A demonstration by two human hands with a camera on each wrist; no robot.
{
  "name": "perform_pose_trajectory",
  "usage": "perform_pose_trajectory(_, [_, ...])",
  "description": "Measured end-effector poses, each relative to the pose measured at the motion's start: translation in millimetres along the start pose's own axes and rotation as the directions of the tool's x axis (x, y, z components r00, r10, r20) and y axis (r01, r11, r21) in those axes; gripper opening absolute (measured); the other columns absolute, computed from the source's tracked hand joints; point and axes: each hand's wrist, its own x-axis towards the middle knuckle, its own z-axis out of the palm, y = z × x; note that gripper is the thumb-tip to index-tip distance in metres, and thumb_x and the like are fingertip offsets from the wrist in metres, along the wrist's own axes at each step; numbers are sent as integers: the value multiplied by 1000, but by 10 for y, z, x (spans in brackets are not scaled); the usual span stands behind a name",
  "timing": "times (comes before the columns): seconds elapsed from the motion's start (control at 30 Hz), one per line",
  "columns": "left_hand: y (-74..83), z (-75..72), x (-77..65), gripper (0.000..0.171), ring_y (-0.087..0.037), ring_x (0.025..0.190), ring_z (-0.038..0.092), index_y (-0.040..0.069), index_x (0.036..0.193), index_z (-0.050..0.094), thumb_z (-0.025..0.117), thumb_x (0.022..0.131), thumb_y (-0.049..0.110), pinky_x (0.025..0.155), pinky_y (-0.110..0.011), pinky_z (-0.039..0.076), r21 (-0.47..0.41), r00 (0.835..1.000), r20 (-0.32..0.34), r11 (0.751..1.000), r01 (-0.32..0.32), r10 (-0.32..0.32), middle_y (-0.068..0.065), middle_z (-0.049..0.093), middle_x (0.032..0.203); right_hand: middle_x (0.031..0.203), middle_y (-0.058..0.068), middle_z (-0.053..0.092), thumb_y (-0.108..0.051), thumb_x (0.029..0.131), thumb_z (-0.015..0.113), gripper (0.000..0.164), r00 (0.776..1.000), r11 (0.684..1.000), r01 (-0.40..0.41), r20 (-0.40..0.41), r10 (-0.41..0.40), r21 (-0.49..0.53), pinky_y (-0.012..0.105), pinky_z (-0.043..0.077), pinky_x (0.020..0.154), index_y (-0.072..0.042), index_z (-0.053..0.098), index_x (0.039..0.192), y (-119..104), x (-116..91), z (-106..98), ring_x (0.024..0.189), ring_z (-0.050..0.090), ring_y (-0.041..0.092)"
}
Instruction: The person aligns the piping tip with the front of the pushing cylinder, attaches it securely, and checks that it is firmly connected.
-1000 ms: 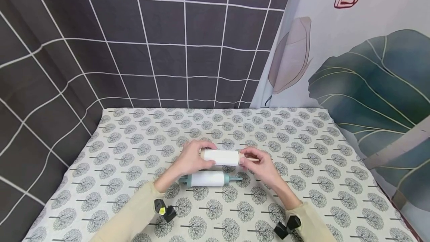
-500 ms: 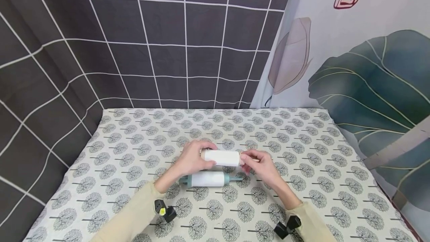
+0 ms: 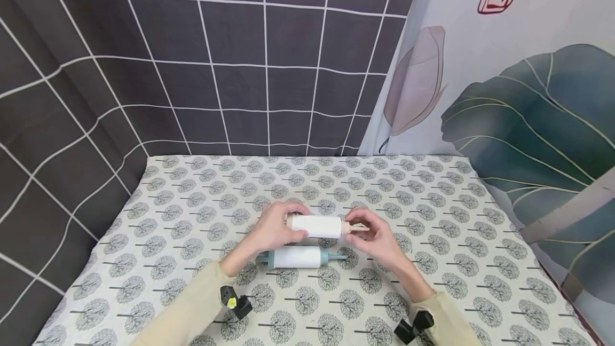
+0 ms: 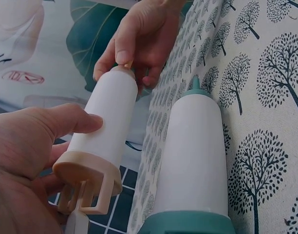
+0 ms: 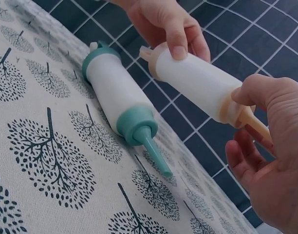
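A white squeeze bottle (image 3: 317, 226) with beige end pieces lies sideways between both hands, above the cloth. My left hand (image 3: 277, 223) grips its left end, thumb on the near side of the white body. In the left wrist view its beige base (image 4: 85, 170) has open loops. My right hand (image 3: 377, 236) holds the beige collar (image 5: 232, 107) at the other end, thumb on top and fingers underneath. A thin beige nozzle (image 5: 256, 125) runs out under that palm. Closer to the person, a similar white bottle with green ends (image 3: 297, 257) lies on its side.
A cream cloth (image 3: 192, 276) printed with grey trees covers the table. Behind it hangs a dark curtain (image 3: 240, 84) with white grid lines, and a pale leaf-patterned curtain (image 3: 528, 111) is at the right.
My right fingers were bunched over the nozzle end half a second ago; now they are spread wider around the collar and the nozzle shows. The left hand and both bottles have stayed put.
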Motion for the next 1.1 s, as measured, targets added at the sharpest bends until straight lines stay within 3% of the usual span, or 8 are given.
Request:
perform_pose_trajectory(0.17, [15,-5,-3,38,-18,86,57,19,106,74,87,71,13,73,-37,48,-11,1000,10,1000,1,-1,1,70,100,112,26,59,16,77,68,33,1000,1000,20,-8,-20,-10,34,57,83,6,60,107,11,-6,12,96,62,22])
perform_pose_trajectory(0.63, [54,-6,-26,40,-19,88,57,17,108,74,87,70,12,74,-37,47,-13,1000,5,1000,14,-14,-2,70,102,115,21,65,2,88,71,26,989,991,-126,-87,121,-55,33,56,85,4,64,113,-21,-9,32,100,64,19])
perform_pose_trajectory(0.93, [71,-12,-35,41,-19,87,58,15,109,74,87,70,11,71,-35,49,-23,1000,9,1000,13,-13,-3,70,104,111,18,67,-8,93,68,22,960,965,-253,-145,241,-71,38,58,77,2,67,112,-37,8,54,90,66,19])
perform_pose_trajectory(1.1, [57,-7,-32,42,-19,87,59,14,110,74,87,70,10,71,-35,49,-27,1000,5,1000,3,-2,-3,71,104,109,20,67,-7,94,66,24,957,964,-262,-145,252,-54,40,59,75,5,65,115,-50,10,63,86,67,21])
